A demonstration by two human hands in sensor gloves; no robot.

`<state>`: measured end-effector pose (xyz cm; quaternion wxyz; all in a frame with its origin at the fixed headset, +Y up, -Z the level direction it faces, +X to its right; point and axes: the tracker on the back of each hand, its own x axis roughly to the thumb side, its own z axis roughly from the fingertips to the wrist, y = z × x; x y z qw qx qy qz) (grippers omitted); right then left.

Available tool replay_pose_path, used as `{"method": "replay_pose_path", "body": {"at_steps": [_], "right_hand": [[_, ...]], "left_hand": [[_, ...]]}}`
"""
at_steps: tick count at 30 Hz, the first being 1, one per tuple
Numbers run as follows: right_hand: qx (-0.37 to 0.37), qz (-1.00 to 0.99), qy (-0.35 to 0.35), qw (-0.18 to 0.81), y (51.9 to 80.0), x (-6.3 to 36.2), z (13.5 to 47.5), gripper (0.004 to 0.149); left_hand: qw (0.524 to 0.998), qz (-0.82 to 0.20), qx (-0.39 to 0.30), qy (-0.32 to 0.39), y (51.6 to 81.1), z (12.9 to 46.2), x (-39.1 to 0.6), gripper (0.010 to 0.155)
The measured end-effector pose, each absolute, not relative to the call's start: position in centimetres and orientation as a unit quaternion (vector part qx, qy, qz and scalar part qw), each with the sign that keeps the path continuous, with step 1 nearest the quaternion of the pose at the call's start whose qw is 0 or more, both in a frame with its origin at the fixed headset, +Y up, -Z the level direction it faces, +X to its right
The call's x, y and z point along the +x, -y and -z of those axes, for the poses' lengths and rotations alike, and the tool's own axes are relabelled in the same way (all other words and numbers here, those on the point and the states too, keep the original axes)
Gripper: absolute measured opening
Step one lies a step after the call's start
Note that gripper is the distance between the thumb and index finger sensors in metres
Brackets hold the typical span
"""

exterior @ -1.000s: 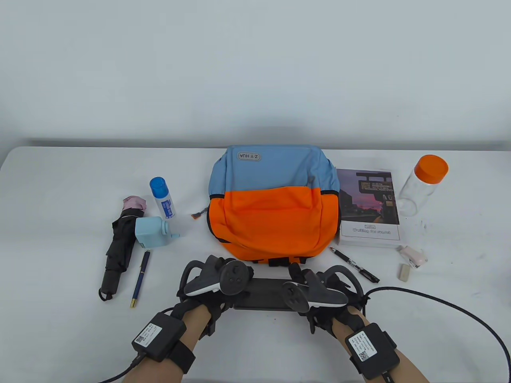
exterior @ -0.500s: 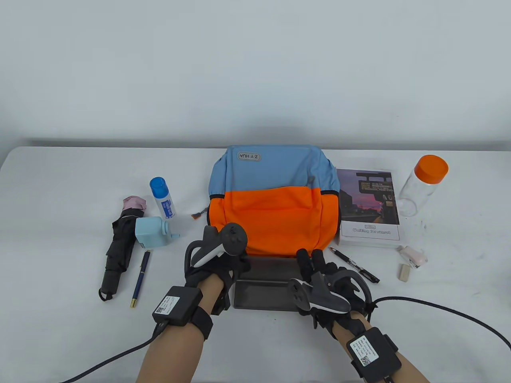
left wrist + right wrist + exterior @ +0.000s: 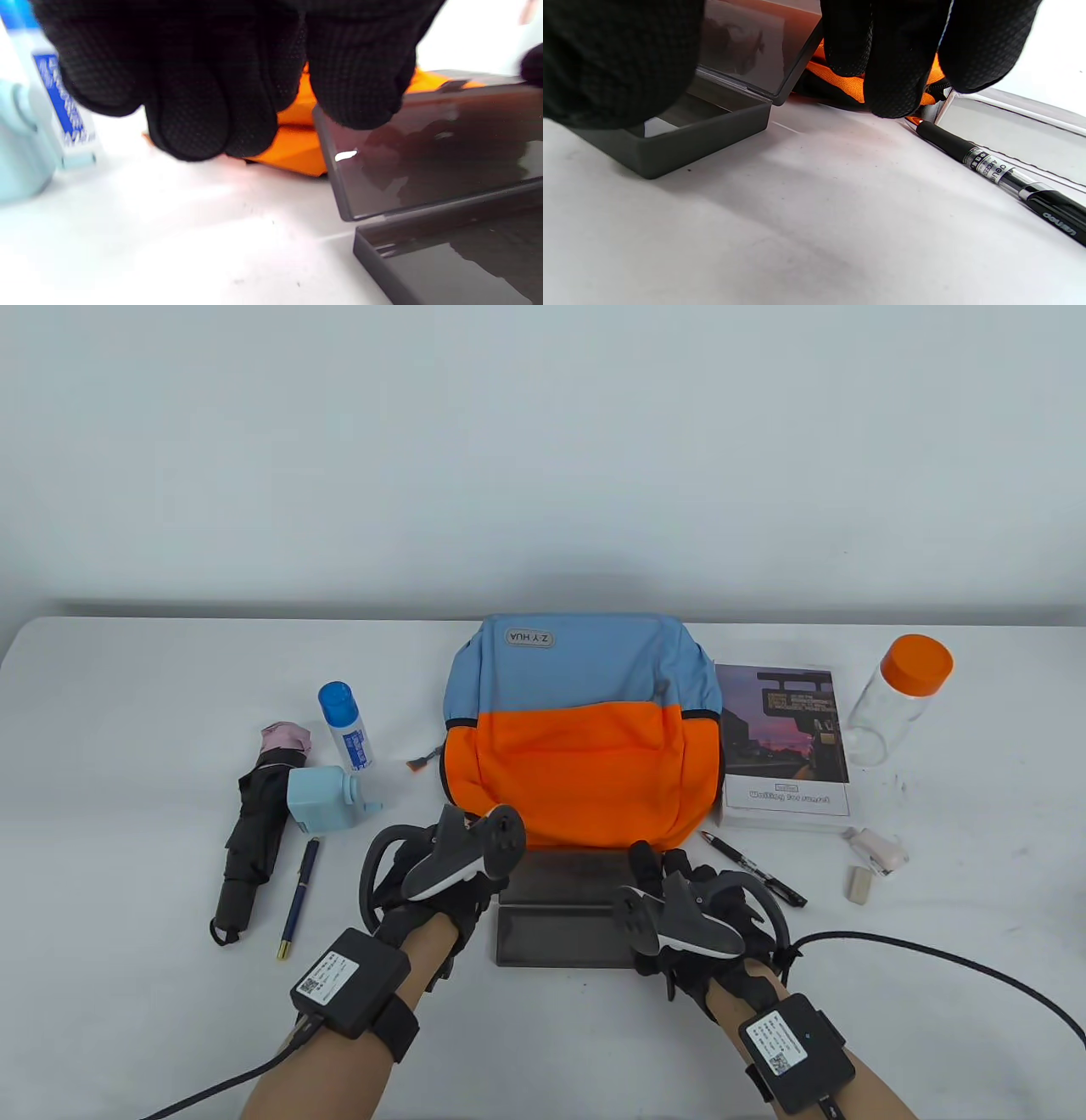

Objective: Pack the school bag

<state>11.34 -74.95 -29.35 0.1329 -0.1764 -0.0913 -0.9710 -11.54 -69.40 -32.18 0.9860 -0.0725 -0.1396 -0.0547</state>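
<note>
An orange and blue backpack (image 3: 581,729) lies flat mid-table. In front of it sits a dark grey pencil case: the base (image 3: 560,933) rests on the table and the hinged lid (image 3: 568,875) leans back against the bag. My left hand (image 3: 450,891) is at the case's left end; in the left wrist view its fingers (image 3: 203,106) hang loosely curled beside the lid (image 3: 424,161) and hold nothing. My right hand (image 3: 670,882) is at the right end, its straight fingers (image 3: 895,63) by the lid's right edge (image 3: 746,42).
On the left are a folded umbrella (image 3: 254,823), a pale blue sharpener (image 3: 322,799), a blue-capped tube (image 3: 346,725) and a blue pen (image 3: 299,899). To the right lie a book (image 3: 785,746), an orange-lidded jar (image 3: 899,687), a black pen (image 3: 755,869), an eraser (image 3: 859,885) and a pink item (image 3: 878,850).
The pencil case was closed under both hands; its lid has swung up and back against the bag. The left hand has since drawn back slightly to the left.
</note>
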Motion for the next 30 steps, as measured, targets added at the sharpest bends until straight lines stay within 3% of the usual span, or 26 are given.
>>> {"method": "replay_pose_path", "body": {"at_steps": [5,10,15,20,30], "right_hand": [[-0.178,0.971,0.090,0.128,75.0,11.5,29.3,0.118],[-0.178,0.972,0.099,0.118,75.1,11.7,29.6,0.118],[-0.177,0.973,0.106,0.101,75.2,12.0,29.6,0.118],[-0.177,0.973,0.107,0.102,75.1,12.0,29.6,0.118],[-0.180,0.973,0.112,0.095,75.2,12.1,29.8,0.118]], "left_hand": [[0.972,0.029,-0.027,0.232,68.9,29.2,-11.9,0.093],[0.960,0.071,-0.079,0.260,71.1,28.5,-12.4,0.115],[0.954,0.037,-0.109,0.277,73.5,28.7,-12.1,0.115],[0.954,0.020,-0.091,0.286,74.7,28.8,-12.1,0.113],[0.952,0.035,-0.111,0.284,75.5,29.0,-11.7,0.114]]}}
